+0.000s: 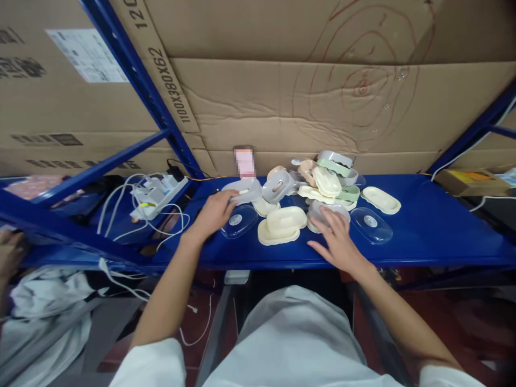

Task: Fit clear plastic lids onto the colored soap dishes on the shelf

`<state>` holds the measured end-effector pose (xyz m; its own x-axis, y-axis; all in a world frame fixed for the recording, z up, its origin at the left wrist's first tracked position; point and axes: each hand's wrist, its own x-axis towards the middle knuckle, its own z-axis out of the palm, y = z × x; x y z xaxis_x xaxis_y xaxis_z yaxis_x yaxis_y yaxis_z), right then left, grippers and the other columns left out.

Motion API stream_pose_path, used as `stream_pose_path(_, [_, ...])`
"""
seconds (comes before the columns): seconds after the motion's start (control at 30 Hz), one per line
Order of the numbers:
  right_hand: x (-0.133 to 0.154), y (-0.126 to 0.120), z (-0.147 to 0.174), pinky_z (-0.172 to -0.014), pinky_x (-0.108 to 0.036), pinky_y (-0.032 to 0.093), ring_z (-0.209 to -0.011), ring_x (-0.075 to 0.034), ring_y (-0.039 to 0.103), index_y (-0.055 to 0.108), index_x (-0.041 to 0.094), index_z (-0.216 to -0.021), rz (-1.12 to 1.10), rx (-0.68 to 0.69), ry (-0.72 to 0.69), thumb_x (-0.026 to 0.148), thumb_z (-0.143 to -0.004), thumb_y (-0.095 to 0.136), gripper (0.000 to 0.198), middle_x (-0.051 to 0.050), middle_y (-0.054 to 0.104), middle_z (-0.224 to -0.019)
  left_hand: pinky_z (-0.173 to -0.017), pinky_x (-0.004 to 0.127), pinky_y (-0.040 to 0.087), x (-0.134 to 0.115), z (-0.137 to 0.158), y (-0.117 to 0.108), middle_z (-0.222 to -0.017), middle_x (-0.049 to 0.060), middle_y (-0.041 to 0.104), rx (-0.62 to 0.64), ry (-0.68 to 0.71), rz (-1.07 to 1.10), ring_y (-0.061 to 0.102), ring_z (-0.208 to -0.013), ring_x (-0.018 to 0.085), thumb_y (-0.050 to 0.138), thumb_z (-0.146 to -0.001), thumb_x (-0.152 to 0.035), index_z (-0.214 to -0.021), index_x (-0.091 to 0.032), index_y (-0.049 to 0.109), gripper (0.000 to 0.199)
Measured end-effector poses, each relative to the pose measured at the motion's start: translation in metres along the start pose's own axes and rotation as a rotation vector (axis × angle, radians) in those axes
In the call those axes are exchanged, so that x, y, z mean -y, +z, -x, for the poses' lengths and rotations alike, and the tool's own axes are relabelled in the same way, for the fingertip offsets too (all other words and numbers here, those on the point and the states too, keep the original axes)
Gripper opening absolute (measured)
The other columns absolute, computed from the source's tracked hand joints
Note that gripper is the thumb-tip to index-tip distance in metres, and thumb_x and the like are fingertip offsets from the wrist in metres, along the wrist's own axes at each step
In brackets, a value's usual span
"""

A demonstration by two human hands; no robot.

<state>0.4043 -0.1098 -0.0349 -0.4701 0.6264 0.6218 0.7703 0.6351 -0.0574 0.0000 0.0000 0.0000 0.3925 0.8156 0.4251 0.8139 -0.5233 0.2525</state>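
My left hand (215, 214) is closed on the near edge of a pale grey oval plastic tray (246, 188), its fingertips over the rim. My right hand (337, 235) has its fingers spread, with the fingertips touching a greyish oval dish (318, 209) and the thumb held apart. Between my hands lie two overlapping cream oval trays (280, 228). A clear oval lid with a round sticker (239, 221) is beside my left hand, and another clear lid (371, 224) lies right of my right hand. Behind them is a pile of cream, green, grey and peach pieces (327, 181).
A single cream tray (381, 200) lies on the blue shelf (439, 220) at right. Cardboard (282, 97) stands behind. A phone-like pink object (244, 162) leans there. On the left are a blue post (153, 91), a white power strip (159, 196) with cables, and another person's hand (10, 250).
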Motion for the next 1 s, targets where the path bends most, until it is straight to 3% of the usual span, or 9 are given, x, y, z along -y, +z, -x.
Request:
stream_pose_path(0.13, [0.028,0.019,-0.045,-0.129,-0.063,0.028,-0.162,-0.038,0.031,0.042,0.026,-0.164,-0.082,0.065,-0.117,0.049,-0.105,0.060,0.066,-0.016,0.038,-0.172,-0.114,0.051,0.046,-0.073,0.029,0.013,-0.139,0.012,0.070,-0.008,0.211,0.039,0.065,-0.130,0.028,0.045,-0.109,-0.026,-0.126,-0.022,0.061,0.024])
stream_pose_path(0.27, [0.026,0.043,-0.067,-0.124,-0.056,0.039,-0.148,-0.032,0.053,0.057,0.023,-0.155,-0.205,0.198,-0.121,0.047,-0.107,0.059,0.054,-0.014,0.062,-0.154,-0.113,0.051,0.046,-0.107,0.042,0.039,-0.137,0.014,0.069,0.038,0.279,0.057,0.063,-0.133,0.028,0.042,-0.109,-0.020,-0.125,-0.020,0.058,0.023])
stream_pose_path(0.47, [0.008,0.052,-0.072,-0.118,-0.054,0.047,-0.135,-0.030,0.063,0.073,0.022,-0.136,-0.295,0.225,-0.120,0.042,-0.107,0.059,0.037,-0.013,0.075,-0.135,-0.119,0.054,0.040,-0.105,0.040,0.064,-0.145,0.016,0.060,-0.018,0.224,0.095,0.048,-0.149,0.030,0.043,-0.111,-0.027,-0.135,-0.021,0.054,0.026])
stream_pose_path(0.6, [0.004,0.047,-0.074,-0.113,-0.050,0.051,-0.127,-0.029,0.066,0.075,0.022,-0.130,-0.333,0.180,-0.117,0.042,-0.108,0.058,0.034,-0.011,0.077,-0.127,-0.123,0.056,0.037,-0.107,0.046,0.075,-0.164,0.022,0.040,-0.111,0.178,0.112,0.036,-0.157,0.035,0.057,-0.107,-0.039,-0.154,-0.023,0.041,0.053])
stream_pose_path(0.83, [0.008,0.047,-0.075,-0.124,-0.054,0.038,-0.123,-0.027,0.068,0.074,0.022,-0.126,-0.240,0.105,-0.101,0.043,-0.109,0.054,0.033,-0.010,0.078,-0.122,-0.127,0.059,0.036,-0.109,0.049,0.081,-0.174,0.022,0.025,-0.137,0.126,0.122,0.027,-0.163,0.036,0.054,-0.107,-0.038,-0.166,-0.025,0.029,0.065])
stream_pose_path(0.93, [0.004,0.029,-0.057,-0.129,-0.057,0.028,-0.130,-0.028,0.064,0.072,0.026,-0.132,-0.135,0.012,-0.054,0.039,-0.109,0.054,0.031,-0.008,0.076,-0.131,-0.128,0.061,0.033,-0.110,0.050,0.078,-0.176,0.019,0.024,-0.105,0.135,0.088,0.024,-0.165,0.036,0.051,-0.109,-0.036,-0.166,-0.027,0.033,0.061])
stream_pose_path(1.0, [-0.008,0.010,-0.034,-0.128,-0.057,0.030,-0.130,-0.028,0.064,0.071,0.028,-0.133,-0.075,-0.078,0.025,0.036,-0.108,0.056,0.030,-0.007,0.076,-0.132,-0.129,0.061,0.031,-0.110,0.053,0.077,-0.175,0.016,0.030,-0.057,0.162,0.062,0.026,-0.164,0.035,0.050,-0.110,-0.036,-0.161,-0.028,0.044,0.053])
